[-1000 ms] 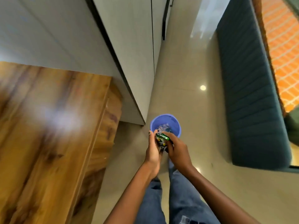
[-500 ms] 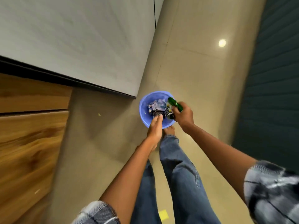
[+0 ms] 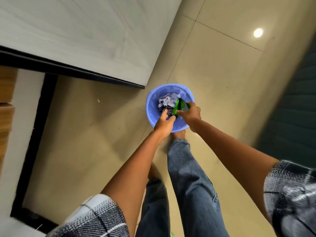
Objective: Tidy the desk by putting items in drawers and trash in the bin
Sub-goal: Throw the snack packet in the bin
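You're standing right over the blue bin (image 3: 152, 115), which sits on the tan tiled floor (image 3: 213, 79) just by your bare foot (image 3: 179, 133). Both arms reach down into its mouth. Your right hand (image 3: 189, 113) has its grip curled round a green wrapper (image 3: 181, 106), holding it above the bin's inside, near the right rim. The wrapper is crumpled and shiny, tilted, its lower edge pointing down at the rubbish below. Your left hand (image 3: 164, 124) is over the near rim, fingers (image 3: 165, 114) stretched forward and loosely spread, thumb out to the right; the fingertips are just beside a dark printed packet (image 3: 168, 111), and whether they touch it I cannot tell. No pinch showing on that side.

Inside the bin there's crumpled white paper (image 3: 168, 100) toward the far wall, with the dark packet nearer to you. The green wrapper overlaps the paper from this angle.

To your left runs a pale cabinet front (image 3: 77, 31) with a dark strip along its lower edge, and a sliver of wood grain shows at the far left edge. A ceiling light glints off the floor (image 3: 258, 32) up ahead. Your jeans (image 3: 188, 177) and checked sleeves (image 3: 95, 218) fill the bottom of the view.
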Demonstrator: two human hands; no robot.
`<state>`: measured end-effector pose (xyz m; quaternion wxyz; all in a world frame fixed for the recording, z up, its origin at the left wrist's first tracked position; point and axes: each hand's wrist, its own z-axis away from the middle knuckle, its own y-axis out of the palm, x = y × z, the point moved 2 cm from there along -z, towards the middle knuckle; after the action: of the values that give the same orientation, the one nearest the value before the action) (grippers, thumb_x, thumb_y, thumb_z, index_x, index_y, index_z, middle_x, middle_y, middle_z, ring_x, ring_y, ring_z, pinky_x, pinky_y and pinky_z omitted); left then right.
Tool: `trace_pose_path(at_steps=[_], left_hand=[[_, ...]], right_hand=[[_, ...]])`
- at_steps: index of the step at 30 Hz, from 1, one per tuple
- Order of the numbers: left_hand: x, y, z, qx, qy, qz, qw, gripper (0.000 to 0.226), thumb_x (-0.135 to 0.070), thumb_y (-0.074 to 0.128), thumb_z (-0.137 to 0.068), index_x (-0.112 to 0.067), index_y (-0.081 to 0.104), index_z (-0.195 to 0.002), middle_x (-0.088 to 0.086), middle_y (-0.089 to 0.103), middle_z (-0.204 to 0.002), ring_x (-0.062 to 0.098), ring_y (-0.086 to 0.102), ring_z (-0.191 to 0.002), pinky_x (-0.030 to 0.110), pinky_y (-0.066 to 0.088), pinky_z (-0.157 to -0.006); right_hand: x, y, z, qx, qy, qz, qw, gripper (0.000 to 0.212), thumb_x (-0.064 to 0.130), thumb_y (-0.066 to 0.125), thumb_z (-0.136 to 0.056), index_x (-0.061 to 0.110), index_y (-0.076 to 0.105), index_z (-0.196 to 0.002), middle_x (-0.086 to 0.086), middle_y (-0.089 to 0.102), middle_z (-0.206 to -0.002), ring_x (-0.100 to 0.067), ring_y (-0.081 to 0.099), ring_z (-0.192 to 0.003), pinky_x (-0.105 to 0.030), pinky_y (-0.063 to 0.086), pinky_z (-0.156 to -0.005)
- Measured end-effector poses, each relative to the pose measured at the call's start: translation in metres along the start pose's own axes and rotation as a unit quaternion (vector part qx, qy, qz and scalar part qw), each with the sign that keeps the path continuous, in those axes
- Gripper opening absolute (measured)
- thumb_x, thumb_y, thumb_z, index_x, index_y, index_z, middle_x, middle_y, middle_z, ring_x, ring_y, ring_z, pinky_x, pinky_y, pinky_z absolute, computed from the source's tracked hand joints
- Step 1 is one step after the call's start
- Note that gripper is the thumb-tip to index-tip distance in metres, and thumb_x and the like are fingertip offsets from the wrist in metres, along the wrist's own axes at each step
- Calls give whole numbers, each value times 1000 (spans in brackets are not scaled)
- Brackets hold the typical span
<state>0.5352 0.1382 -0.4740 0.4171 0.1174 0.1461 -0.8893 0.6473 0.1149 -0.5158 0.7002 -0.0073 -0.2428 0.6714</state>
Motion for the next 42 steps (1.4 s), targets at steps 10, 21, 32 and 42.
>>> trace_pose_path(at_steps=[10, 21, 32, 42], left_hand=[[1, -18, -2, -21, 26, 12, 999, 57, -18, 45, -97, -15, 23, -149, 6, 32, -152, 20, 34, -138, 30, 27, -111], [18, -47, 71, -94, 53, -21, 994, 54, -20, 49, -94, -17, 33, -146, 5, 40, -148, 21, 42, -133, 30, 34, -106], [33, -84, 217, -221, 140, -96, 960, 52, -27, 49, -95, -22, 34, -145, 1, 41, -148, 20, 40, -133, 28, 32, -106], [132, -98, 300, -364, 98, -59, 924, 65, -30, 49, -95, -21, 18, -151, 2, 27, -155, 16, 28, -141, 28, 27, -113]], right_hand=[[10, 9, 5, -7, -24, 66, 998, 47, -2, 50, -84, 7, 48, -130, -18, 55, -126, -33, 53, -115, -34, 44, -90], [27, 12, 81, -48, -178, 180, 966, 46, 3, 47, -84, 5, 47, -130, -15, 51, -133, -32, 43, -124, -40, 40, -97], [59, 11, 232, -72, -303, 350, 884, 45, 11, 46, -87, 12, 44, -132, -12, 48, -135, -32, 43, -123, -42, 37, -96], [53, 50, 322, -34, -420, 446, 789, 58, 14, 45, -87, 16, 32, -142, -7, 38, -145, -28, 33, -134, -44, 30, -108]])
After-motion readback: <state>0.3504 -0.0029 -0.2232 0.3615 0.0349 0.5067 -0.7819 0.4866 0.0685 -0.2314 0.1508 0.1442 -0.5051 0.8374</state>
